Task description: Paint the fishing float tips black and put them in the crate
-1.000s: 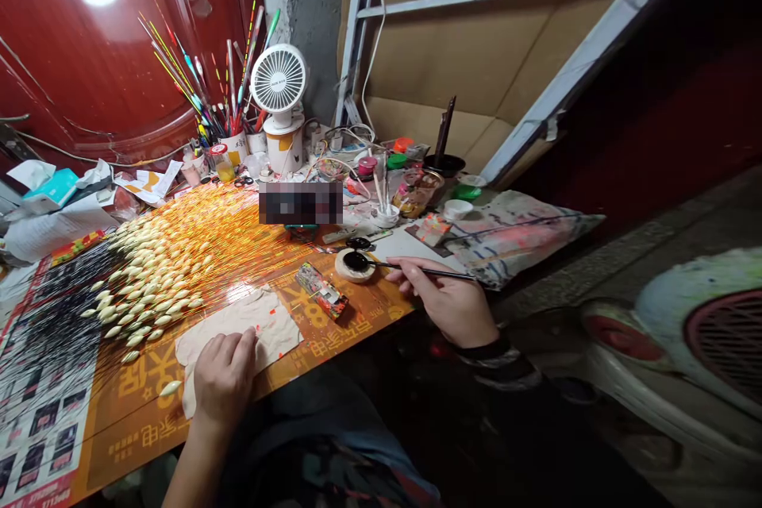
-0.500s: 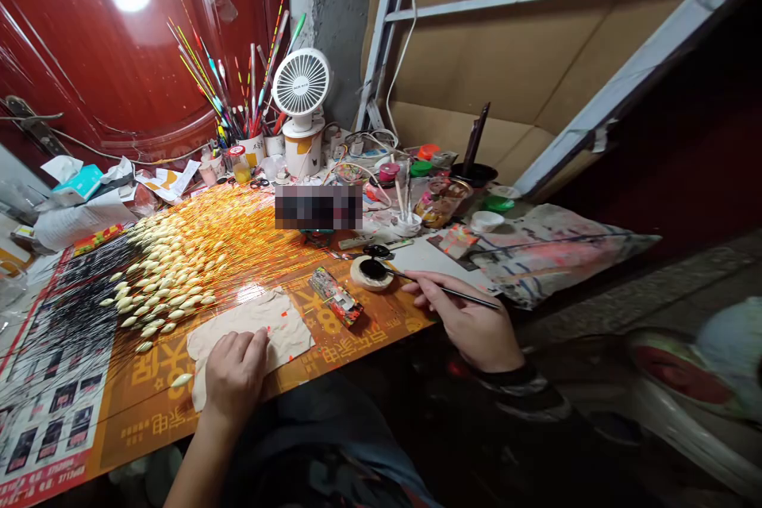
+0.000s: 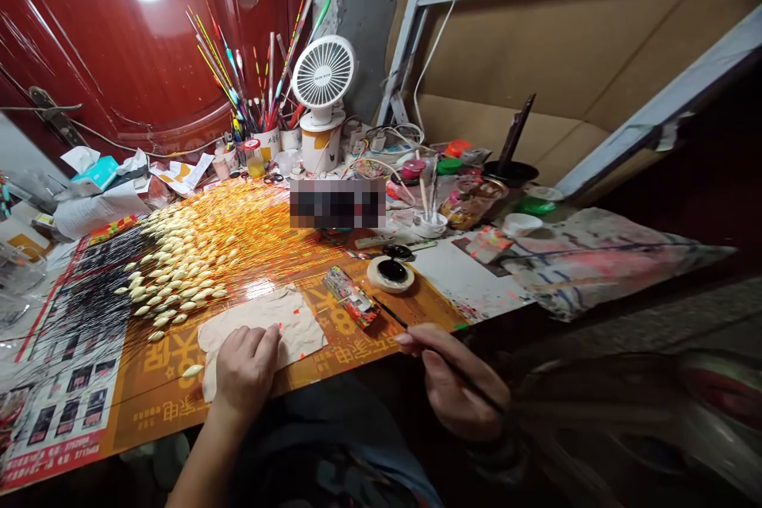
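My right hand (image 3: 458,381) holds a thin dark brush (image 3: 434,349) at the table's front edge; its tip lies near a paint-stained block (image 3: 350,298). Behind the block sits a round pale dish (image 3: 390,275) of black paint. My left hand (image 3: 248,365) rests on a crumpled beige cloth (image 3: 298,325) with small orange spots, fingers curled; whatever is between them is hidden. A single pale float (image 3: 192,371) with a thin dark stem lies just left of the cloth. Many pale floats (image 3: 178,282) with orange tips are spread behind it.
A small white fan (image 3: 323,75) stands at the back beside cups of floats and brushes. Paint jars, a white cup of brushes (image 3: 429,224) and a black bowl (image 3: 510,173) fill the back right. A stained cloth (image 3: 595,254) hangs over the right edge.
My right hand has drawn the brush out of the black paint and moved down toward the table's front edge. The view has shifted slightly; my left hand stays on the cloth.
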Motion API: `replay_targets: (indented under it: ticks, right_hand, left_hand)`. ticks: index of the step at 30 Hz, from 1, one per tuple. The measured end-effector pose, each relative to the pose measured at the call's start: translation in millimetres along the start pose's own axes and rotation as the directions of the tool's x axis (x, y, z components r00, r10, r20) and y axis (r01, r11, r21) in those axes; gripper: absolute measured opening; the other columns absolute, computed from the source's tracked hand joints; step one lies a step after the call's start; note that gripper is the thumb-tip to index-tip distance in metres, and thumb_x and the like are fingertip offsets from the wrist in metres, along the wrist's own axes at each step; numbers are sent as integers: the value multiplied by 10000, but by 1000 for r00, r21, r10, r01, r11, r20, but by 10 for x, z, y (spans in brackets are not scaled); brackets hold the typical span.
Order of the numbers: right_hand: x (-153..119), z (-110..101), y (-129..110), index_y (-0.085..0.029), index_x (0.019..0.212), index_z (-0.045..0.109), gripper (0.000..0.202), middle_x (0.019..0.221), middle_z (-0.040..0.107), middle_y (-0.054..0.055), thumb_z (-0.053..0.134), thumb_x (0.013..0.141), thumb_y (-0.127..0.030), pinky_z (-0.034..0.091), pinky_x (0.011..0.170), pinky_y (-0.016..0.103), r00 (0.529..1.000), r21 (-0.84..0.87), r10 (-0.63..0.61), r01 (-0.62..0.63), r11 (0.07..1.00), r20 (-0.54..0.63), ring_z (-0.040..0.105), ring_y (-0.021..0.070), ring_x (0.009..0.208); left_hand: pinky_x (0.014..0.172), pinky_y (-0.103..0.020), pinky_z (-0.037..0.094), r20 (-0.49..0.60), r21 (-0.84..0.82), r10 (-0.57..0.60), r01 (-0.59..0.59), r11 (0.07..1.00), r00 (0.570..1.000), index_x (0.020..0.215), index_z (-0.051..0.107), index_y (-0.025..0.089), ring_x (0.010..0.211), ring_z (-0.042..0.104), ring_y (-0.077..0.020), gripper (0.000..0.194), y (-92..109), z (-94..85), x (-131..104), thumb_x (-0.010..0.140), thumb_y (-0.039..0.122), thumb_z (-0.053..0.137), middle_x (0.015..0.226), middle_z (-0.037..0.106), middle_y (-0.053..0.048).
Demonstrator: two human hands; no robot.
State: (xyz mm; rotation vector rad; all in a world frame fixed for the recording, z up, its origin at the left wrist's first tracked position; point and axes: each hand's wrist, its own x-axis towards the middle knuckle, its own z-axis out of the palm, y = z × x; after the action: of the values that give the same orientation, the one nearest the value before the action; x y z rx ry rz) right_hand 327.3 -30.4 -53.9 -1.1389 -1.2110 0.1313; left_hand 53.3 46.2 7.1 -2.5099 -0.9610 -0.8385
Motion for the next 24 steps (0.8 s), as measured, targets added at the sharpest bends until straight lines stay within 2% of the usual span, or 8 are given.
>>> replay_targets:
  ticks: [4,9,18,24]
  right_hand:
    - [-60,79,-52,-344,1181,671,395,913,738,14,586,862,-127,606,683,413,987,38,-131,128,991,96,708,246,794]
    - [-35,167,-98,-305,1235,639,456,950,745,35,573,852,-67,605,688,399,969,-11,-231,233,972,86,710,228,806]
    - [-92,278,-33,-315,1285,614,523,1005,741,36,594,848,-30,611,707,378,959,-114,-280,282,953,35,712,215,841]
    - [-106,273,-8,-276,1296,613,494,1041,732,49,591,864,-38,607,755,369,955,-129,-284,292,948,80,707,211,877]
  left_hand:
    - [646,-311,422,9,-13,7,-7,1000,1000,1140,570,183,680,584,-169,212,-14,-1,-6,934,139,550,758,656,-36]
    - [651,-317,402,24,-12,11,-11,1000,1000,1148,571,178,685,581,-167,217,-26,8,-15,933,150,560,773,663,-36]
    - [682,-313,420,47,-41,7,-5,999,999,1165,571,169,713,589,-167,231,-45,11,-23,936,141,555,807,670,-42]
    - [681,-310,421,29,-51,16,-15,999,999,1146,582,152,718,597,-170,224,-46,9,-13,922,137,581,811,674,-47]
